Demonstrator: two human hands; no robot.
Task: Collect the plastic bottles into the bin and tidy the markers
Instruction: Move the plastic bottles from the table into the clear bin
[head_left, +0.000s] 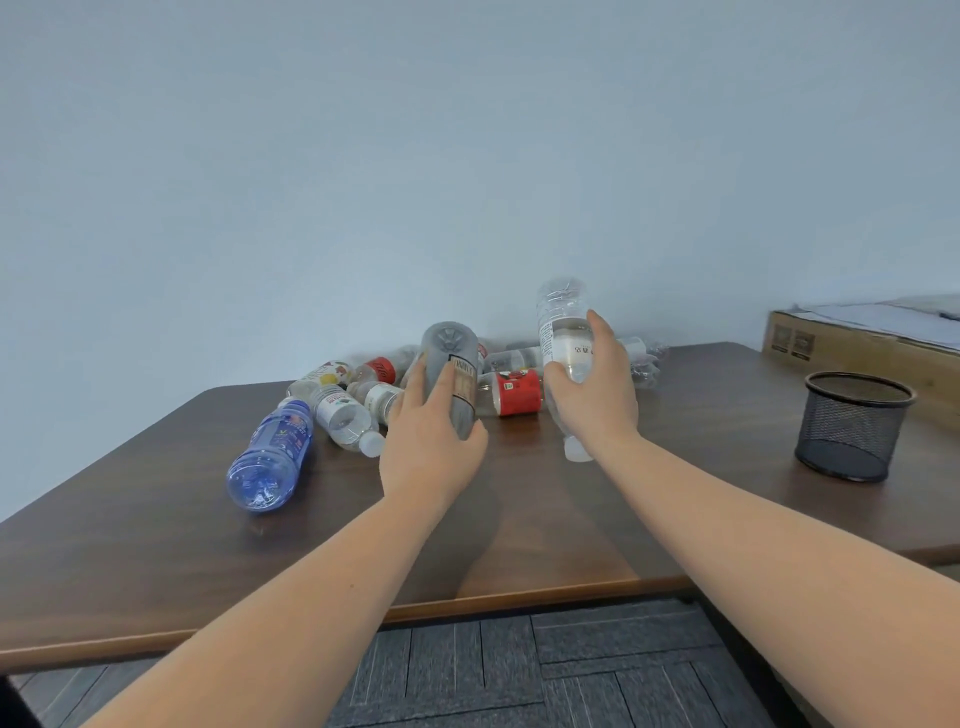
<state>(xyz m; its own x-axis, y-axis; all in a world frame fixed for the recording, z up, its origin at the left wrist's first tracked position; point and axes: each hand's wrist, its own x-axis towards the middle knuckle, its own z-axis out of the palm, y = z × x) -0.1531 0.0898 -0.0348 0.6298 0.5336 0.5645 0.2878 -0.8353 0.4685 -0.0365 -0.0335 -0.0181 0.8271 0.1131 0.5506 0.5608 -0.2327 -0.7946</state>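
My left hand (431, 441) grips a grey bottle (451, 358), held bottom-up above the brown table (156, 545). My right hand (592, 395) grips a clear bottle (561, 317), also upside down, its white cap (576, 449) near the tabletop. Behind both hands lies a pile of several plastic bottles against the wall, among them a red-labelled one (517, 392). A blue bottle (272, 457) lies on its side at the left, next to a clear bottle with a white cap (345, 421). No bin and no markers show.
A black mesh cup (852, 426) stands on the table at the right. Behind it a cardboard box (852, 348) lies along the wall. The table's front edge (467, 605) runs close below my forearms, with grey carpet tiles (571, 670) underneath.
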